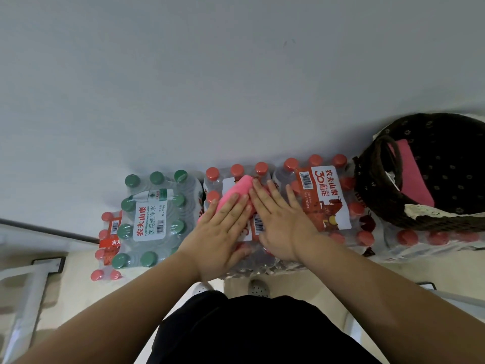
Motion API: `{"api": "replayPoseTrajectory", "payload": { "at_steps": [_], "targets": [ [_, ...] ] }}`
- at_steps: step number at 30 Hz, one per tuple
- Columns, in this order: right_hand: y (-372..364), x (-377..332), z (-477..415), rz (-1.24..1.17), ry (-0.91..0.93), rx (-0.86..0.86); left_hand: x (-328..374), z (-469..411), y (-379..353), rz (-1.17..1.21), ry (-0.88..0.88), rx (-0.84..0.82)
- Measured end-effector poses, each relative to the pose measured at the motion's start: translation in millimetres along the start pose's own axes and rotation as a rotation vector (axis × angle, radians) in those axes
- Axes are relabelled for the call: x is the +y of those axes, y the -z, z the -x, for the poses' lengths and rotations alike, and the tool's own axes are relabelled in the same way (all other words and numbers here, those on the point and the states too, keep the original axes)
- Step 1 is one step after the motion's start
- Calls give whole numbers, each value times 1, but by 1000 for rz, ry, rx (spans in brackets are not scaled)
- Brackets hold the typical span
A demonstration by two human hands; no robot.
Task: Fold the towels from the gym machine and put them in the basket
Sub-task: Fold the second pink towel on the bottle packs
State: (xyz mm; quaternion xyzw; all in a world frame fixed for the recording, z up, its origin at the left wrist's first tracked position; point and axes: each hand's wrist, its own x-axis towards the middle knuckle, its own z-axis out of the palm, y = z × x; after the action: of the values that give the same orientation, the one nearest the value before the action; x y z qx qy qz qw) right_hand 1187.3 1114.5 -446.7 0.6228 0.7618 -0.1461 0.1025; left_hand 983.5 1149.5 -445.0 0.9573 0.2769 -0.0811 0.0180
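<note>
A pink towel (237, 189) lies folded small on top of a shrink-wrapped pack of red-capped water bottles (237, 170). My left hand (221, 232) presses flat on its left part with straight fingers. My right hand (279, 219) lies flat beside it, fingers straight, touching the towel's right edge. Most of the towel is hidden under my hands. At the right stands a dark woven basket (378, 206) with a handle, holding another folded pink towel (412, 177).
A pack of green-capped bottles (152, 219) sits to the left, more red-capped packs (325, 198) to the right and under the basket. A grey wall rises behind. A white metal frame (29, 290) stands at the lower left. My feet show below.
</note>
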Motion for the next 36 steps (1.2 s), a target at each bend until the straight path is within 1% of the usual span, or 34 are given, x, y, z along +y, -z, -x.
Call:
{"api": "replayPoseTrajectory", "payload": {
  "at_steps": [5, 8, 10, 12, 16, 19, 21, 23, 24, 26, 28, 30, 31, 32, 34, 36],
  "targets": [
    [-1, 3, -2, -177, -21, -54, -7, -1, 1, 56, -29, -6],
    [1, 6, 2, -240, -13, -9, -12, -1, 5, 86, -30, 20],
    [8, 7, 1, -251, -14, -4, -15, 3, 5, 78, -29, 35],
    [18, 5, -2, -252, -23, 0, -16, 8, 1, 80, -28, 12],
    [41, -12, -16, -330, -89, 101, -15, 6, -4, 72, -40, 9],
    [37, -22, -27, -268, -110, 57, -15, 2, -3, 111, -65, -5],
    [23, -23, -29, -254, -145, 34, -19, 4, -4, 151, -77, 21],
    [10, -22, -29, -252, -166, 44, -28, 6, -8, 229, -120, 74],
    [8, -22, -29, -254, -169, 54, -33, 6, -7, 307, -148, 100],
    [9, -23, -29, -276, -171, 71, -42, 3, -2, 554, -181, 166],
    [10, -25, -28, -282, -183, 78, -51, -4, 9, 715, -120, 250],
    [9, -28, -26, -298, -229, 114, -58, -14, 16, 714, -33, 318],
    [9, -32, -27, -340, -274, 139, -61, -19, 18, 685, -4, 325],
    [10, -36, -28, -406, -326, 162, -63, -25, 19, 651, 16, 304],
    [14, -45, -32, -531, -409, 215, -64, -33, 23, 613, 25, 210],
    [16, -49, -31, -558, -425, 263, -62, -39, 28, 622, 32, 133]
  ]
}}
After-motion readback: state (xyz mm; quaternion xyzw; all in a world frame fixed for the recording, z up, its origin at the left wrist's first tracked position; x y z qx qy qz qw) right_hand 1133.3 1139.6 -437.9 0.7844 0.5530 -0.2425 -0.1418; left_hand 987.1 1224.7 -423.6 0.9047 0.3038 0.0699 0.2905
